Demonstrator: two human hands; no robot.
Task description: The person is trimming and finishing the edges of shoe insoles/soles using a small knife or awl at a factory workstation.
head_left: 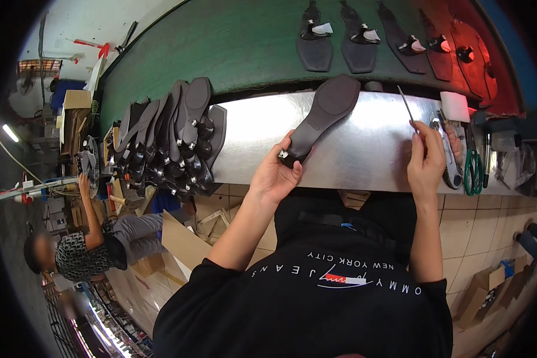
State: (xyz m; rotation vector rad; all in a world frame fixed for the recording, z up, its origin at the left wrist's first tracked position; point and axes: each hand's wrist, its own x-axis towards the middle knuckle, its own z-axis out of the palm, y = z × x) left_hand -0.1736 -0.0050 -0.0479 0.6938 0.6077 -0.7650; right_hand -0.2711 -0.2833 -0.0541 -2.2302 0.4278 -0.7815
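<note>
L hand clamps dark sole by its heel end, upper ctr of frame, R hand, well apart, pinching thin rod; sole's prob light, stiffish, bit slick, best held there.

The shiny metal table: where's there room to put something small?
Bare metal shows between the sole pile and the left hand, and between the held sole and the right hand. It's crowded at the pile and around the green-handled scissors.
</note>
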